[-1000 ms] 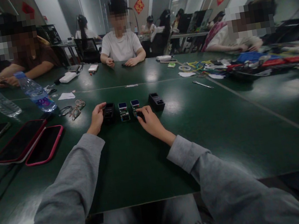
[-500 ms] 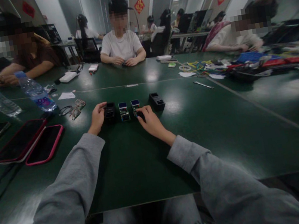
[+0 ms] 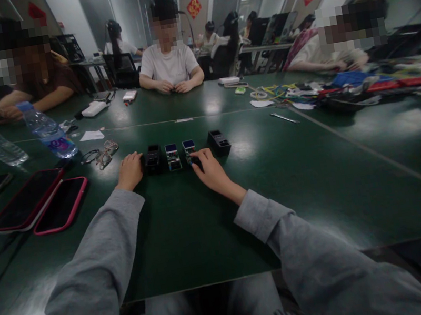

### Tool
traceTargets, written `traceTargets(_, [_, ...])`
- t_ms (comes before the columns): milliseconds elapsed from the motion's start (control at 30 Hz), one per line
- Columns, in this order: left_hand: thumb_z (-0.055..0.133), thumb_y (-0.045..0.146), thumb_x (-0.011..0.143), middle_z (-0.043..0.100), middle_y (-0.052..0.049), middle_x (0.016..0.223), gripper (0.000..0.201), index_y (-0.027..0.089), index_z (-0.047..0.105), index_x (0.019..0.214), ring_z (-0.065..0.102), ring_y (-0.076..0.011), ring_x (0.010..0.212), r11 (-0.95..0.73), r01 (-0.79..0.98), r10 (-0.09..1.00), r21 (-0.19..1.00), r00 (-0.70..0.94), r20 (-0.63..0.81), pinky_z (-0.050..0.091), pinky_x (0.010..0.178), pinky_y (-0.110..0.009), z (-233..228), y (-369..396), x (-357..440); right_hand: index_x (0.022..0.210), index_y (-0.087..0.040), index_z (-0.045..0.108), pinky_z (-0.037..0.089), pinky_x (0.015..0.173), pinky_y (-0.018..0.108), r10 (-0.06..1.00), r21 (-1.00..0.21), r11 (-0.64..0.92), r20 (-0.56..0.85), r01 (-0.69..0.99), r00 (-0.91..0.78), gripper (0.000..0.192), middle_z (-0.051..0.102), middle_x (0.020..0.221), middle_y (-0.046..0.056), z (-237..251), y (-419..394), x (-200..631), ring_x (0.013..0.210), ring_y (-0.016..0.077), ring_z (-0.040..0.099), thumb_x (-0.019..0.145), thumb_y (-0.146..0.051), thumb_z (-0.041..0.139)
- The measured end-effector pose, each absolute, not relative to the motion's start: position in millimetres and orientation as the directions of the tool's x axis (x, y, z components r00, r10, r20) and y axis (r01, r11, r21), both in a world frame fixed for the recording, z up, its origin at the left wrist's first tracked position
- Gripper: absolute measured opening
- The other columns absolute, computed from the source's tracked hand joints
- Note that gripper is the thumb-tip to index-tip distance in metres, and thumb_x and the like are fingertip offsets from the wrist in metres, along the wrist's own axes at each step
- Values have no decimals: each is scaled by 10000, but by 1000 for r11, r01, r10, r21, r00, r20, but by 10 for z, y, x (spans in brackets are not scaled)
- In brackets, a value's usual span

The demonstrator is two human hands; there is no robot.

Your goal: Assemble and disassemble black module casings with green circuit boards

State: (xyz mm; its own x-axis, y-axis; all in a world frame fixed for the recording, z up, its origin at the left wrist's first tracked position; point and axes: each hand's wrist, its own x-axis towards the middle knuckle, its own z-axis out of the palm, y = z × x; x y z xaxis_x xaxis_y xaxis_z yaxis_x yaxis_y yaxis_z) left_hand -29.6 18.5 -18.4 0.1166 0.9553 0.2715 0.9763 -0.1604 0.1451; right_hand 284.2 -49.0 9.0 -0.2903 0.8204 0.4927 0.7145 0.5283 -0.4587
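Observation:
Two small circuit boards with screens stand side by side on the green table, between a black plastic case (image 3: pixel 153 158) on the left and another black case (image 3: pixel 219 143) on the right. My left hand (image 3: pixel 129 171) lies just left of the left case, apart from it, its fingers loosely stretched and holding nothing. At the right-hand circuit board (image 3: pixel 188 147), the fingertips and thumb of my right hand (image 3: pixel 210 171) are on its right edge, partly covering it. The left-hand circuit board (image 3: pixel 173 156) stands untouched, its screen at the far end.
Phones, including a pink-edged phone (image 3: pixel 62 205), lie at left near a water bottle (image 3: pixel 49 132) and glasses (image 3: pixel 107 155). A metal tool (image 3: pixel 285 118) and a pile of cables (image 3: pixel 304 90) lie right. Across the table sits a person in a white shirt (image 3: pixel 169 65).
My left hand has let go of the left black case and drawn back slightly to the left. My right hand stays at the right-hand circuit board. The view has shifted slightly.

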Motion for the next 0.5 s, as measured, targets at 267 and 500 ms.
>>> traceTargets(267, [408,149,906,493,-157,1478,494,145,514,1389,449,-294,1372,-158,979,952,132,116,284,371,1128,-523,-157,161,-269,1289,-178,518,547,905,453,820,-465,531,491,709,-293,361,473,1241,132,91,-488,2848,1025,239,605,946,-279,477])
traceTargets(500, [392,140,907,476,-164,1490,503,132,499,1399,446,-297,1369,-161,981,953,109,125,277,376,1118,-525,-164,169,-275,1286,-173,521,537,927,455,816,-461,535,501,708,-290,359,470,1227,135,86,-483,2843,1039,245,599,941,-263,475])
